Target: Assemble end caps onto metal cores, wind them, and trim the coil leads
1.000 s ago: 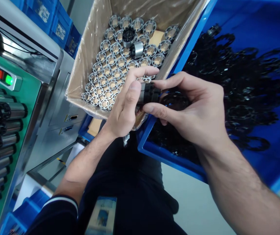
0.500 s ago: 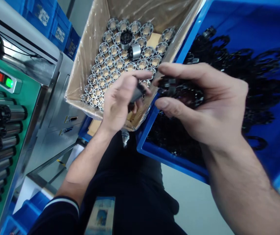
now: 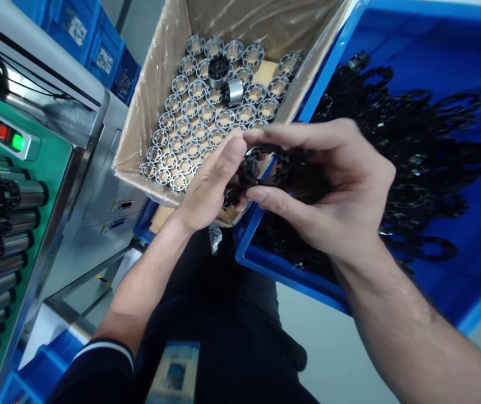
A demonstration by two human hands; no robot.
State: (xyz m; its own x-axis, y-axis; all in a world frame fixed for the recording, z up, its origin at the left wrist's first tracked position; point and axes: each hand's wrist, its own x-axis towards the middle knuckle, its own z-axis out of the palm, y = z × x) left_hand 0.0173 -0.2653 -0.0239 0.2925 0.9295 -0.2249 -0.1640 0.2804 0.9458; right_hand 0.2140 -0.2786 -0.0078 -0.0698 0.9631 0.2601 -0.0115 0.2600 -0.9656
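Observation:
Over the front edge of the carton, my two hands have come together. My right hand pinches a black plastic ring between thumb and fingertips, its open side toward the left hand. More black plastic seems to sit deeper in the right palm, in shadow. My left hand is closed on a dark cylindrical part, mostly hidden behind its thumb and palm. The ring meets or nearly meets this part; whether they are joined cannot be seen.
The plastic-lined carton holds rows of slotted metal cores; two with black ends lie on top. A blue bin at right contains many black rings. On the left stands a green machine panel with rollers and lit buttons.
My right hand has moved left with the black ring, up to the part in my left hand. My left thumb has come down beside the ring.

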